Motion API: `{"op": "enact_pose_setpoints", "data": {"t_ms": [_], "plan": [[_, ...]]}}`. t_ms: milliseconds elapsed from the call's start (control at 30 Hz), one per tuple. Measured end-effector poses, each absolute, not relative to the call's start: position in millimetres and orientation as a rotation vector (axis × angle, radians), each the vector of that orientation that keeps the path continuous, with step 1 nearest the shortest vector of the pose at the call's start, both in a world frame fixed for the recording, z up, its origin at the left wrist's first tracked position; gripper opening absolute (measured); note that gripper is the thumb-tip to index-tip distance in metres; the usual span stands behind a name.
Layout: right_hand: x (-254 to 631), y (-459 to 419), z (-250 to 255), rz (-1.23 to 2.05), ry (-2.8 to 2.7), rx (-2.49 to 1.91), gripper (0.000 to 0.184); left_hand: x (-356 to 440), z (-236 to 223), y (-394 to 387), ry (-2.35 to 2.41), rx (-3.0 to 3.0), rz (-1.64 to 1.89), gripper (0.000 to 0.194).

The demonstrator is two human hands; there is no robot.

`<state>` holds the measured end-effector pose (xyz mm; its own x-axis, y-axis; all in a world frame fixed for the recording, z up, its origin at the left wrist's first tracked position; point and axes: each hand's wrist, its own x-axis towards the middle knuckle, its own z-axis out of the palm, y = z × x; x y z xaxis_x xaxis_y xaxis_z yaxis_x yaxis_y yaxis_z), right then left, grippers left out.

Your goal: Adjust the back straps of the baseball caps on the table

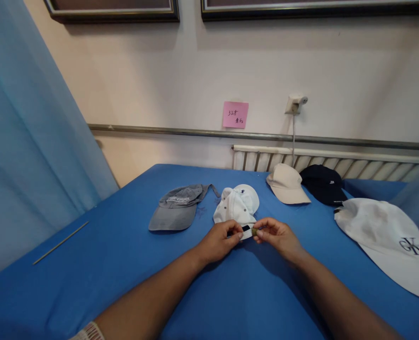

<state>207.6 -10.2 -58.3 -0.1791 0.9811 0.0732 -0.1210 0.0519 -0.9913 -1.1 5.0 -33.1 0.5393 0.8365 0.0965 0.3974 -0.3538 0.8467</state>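
A white cap [237, 204] lies on the blue table cover [131, 264] in front of me, its back strap towards me. My left hand [219, 242] pinches the strap [247, 231] from the left. From the right, my right hand [276, 236] pinches the strap's end at a small brassy buckle [254, 231]. Both hands are closed with fingertips nearly touching each other over the strap.
A grey cap [177, 208] lies left of the white one. A beige cap [287, 185] and a dark navy cap [323, 184] sit farther back. At the right edge rests a large white cap [386, 241]. A thin rod [61, 242] lies at left, beside a blue curtain [25, 141].
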Motion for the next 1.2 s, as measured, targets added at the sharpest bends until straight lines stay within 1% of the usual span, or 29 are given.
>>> {"op": "enact_pose_setpoints", "data": {"t_ms": [333,433,733,867,1067,1200], "plan": [[207,-13,-55,1.443,-1.280,-0.924,0.035,-1,-32,5,1.042,2.045,0.690,0.016],[205,-13,-56,1.439,-1.274,-0.930,0.035,-2,-34,5,1.040,2.063,0.690,0.016],[200,-15,-58,1.339,-1.280,-0.951,0.036,1,-32,1,1.072,2.101,0.747,0.016],[198,-17,-62,1.268,-1.348,-1.008,0.031,1,-32,0,1.106,2.114,0.758,0.016],[194,-24,-63,1.047,-1.464,-1.178,0.024,3,-38,0,1.077,2.047,0.772,0.017],[192,-25,-60,1.125,-1.384,-1.111,0.030,3,-41,1,1.066,1.999,0.781,0.017]]}}
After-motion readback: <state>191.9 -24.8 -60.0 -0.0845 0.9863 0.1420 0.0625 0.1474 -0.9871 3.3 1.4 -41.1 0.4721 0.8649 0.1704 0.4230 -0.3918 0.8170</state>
